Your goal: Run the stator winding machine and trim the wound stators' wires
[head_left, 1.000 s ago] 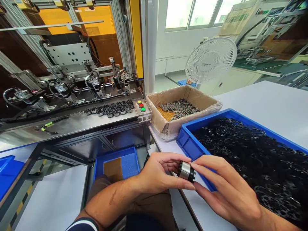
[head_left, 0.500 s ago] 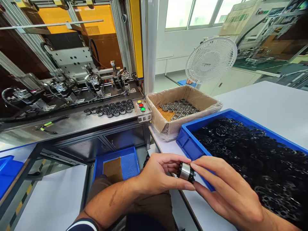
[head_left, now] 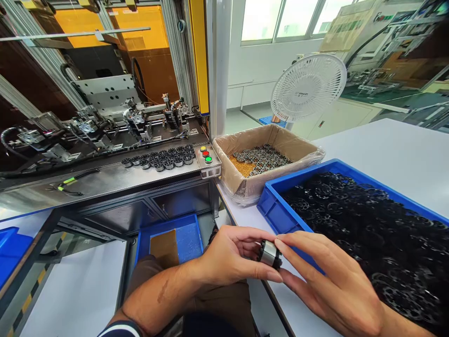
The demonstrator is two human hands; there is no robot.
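Observation:
Between my hands is a motor stator (head_left: 269, 254), a short silver metal cylinder with black toothed plastic at both ends. My left hand (head_left: 238, 255) grips it from the left, thumb below and fingers above. From the right, my right hand (head_left: 326, 276) pinches its right end with thumb and fingertips. The stator is tilted over the table edge, just in front of the blue bin (head_left: 280, 213). That bin is heaped with black plastic ring-shaped parts (head_left: 351, 210).
A plastic-lined carton (head_left: 242, 187) of metal stator rings stands behind the bin. Left of it, a button box (head_left: 208, 161), several stators (head_left: 168, 158) and cutting pliers (head_left: 72, 182) sit on the machine's ledge. A white fan (head_left: 308, 86) stands beyond; a blue tray (head_left: 189, 238) lies low down.
Both hands and the stator have shifted slightly left and down, and the stator's tilt has altered a little. In the machine, the white perforated plate and nearby parts have moved.

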